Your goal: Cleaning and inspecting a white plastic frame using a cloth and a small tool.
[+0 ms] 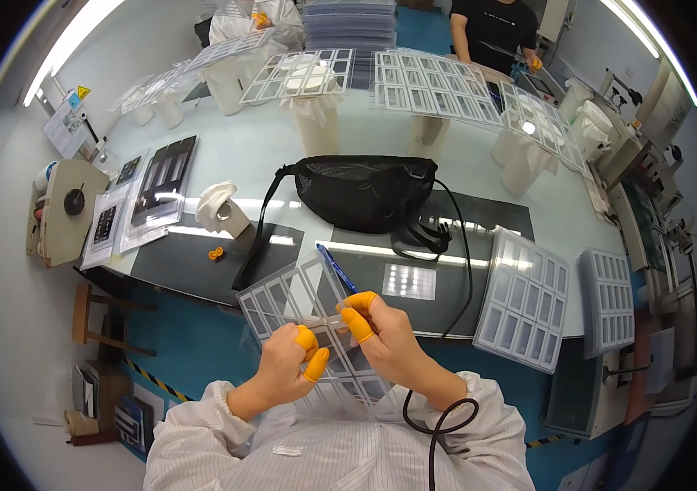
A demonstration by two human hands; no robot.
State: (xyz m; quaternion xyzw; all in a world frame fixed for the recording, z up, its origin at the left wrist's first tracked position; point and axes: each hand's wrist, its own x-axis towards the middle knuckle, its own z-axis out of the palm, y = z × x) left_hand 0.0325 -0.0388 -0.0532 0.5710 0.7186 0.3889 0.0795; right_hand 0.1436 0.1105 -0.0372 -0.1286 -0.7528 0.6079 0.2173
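A clear plastic sheet with a grid of rectangular windows [287, 296] slants from the table's near edge toward my lap. Both hands are over it, orange finger cots on their thumbs and index fingers. My left hand [283, 368] is closed with curled fingers above the sheet's middle; whatever it grips, if anything, is hidden. Close by on the right, my right hand [385, 337] pinches with thumb and index finger. Something thin and clear shows at its fingertips, too faint to name. A blue pen [335, 267] lies just beyond the sheet's upper edge.
A black mesh waist bag [365, 192] with straps lies mid-table. Stacked gridded sheets [524, 299] are on the right. Other sheets [434, 84] rest on white containers at the back. Orange finger cots [216, 254] lie at left. Two people [496, 33] work across the table.
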